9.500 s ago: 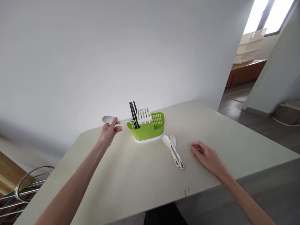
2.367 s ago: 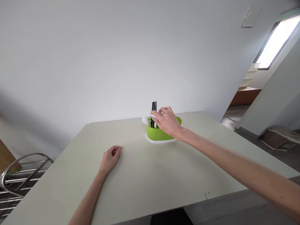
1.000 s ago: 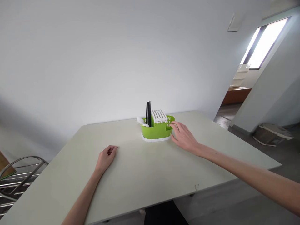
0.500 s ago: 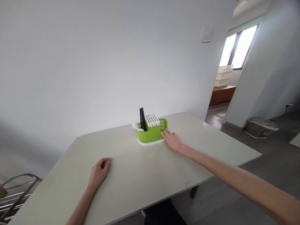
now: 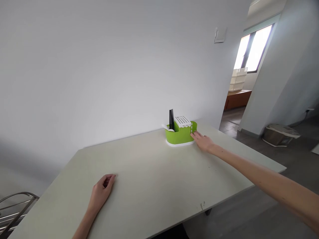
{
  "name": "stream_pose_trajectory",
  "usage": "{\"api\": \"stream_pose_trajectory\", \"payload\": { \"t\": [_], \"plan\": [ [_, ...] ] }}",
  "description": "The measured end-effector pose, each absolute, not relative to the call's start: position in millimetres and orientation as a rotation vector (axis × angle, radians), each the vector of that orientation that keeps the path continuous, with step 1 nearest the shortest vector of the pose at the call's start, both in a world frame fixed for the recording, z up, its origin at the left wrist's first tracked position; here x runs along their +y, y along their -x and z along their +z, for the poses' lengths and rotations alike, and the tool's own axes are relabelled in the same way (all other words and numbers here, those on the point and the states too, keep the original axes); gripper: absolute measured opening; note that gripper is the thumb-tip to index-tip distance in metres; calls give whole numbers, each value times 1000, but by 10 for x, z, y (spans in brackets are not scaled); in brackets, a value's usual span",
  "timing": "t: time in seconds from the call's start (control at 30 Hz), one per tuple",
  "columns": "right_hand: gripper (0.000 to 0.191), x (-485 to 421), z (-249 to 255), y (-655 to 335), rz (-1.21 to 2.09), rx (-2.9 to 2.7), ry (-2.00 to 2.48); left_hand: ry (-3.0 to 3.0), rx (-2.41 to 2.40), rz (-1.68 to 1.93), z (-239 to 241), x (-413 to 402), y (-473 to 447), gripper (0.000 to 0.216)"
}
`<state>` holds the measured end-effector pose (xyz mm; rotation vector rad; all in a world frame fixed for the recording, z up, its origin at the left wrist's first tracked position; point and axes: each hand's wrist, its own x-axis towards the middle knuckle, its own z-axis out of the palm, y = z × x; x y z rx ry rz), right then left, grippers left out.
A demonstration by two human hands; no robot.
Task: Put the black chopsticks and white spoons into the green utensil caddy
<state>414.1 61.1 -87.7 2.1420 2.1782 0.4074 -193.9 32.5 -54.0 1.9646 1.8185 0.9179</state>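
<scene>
A green cutlery caddy [image 5: 179, 136] with a white base stands far back on the pale table [image 5: 154, 186]. Black chopsticks [image 5: 171, 119] stand upright in its left part, a white spoon [image 5: 166, 127] pokes out at the left, and a white slotted insert [image 5: 182, 121] sits on top. My right hand [image 5: 202, 141] reaches out flat, fingers stretched, the fingertips touching the caddy's right end. My left hand [image 5: 101, 190] rests on the table near me with fingers loosely curled, holding nothing.
A metal rack [image 5: 12, 212] shows at the lower left beside the table. To the right a doorway opens on a room with a white shelf unit [image 5: 238, 79] and a window. A flat box [image 5: 280, 134] lies on the floor at the right.
My right hand left the caddy's top and lowered to its right end. The spoons that lay on the table earlier are gone from it. The caddy now sits farther right in view.
</scene>
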Motion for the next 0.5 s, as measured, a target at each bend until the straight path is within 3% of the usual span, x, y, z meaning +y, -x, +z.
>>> {"api": "stream_pose_trajectory", "payload": {
  "t": [0.5],
  "plan": [
    [97,704,-1085,-4236,411,2115,-2283,-1948,1781,951,-606,320,2103,50]
  ]
}}
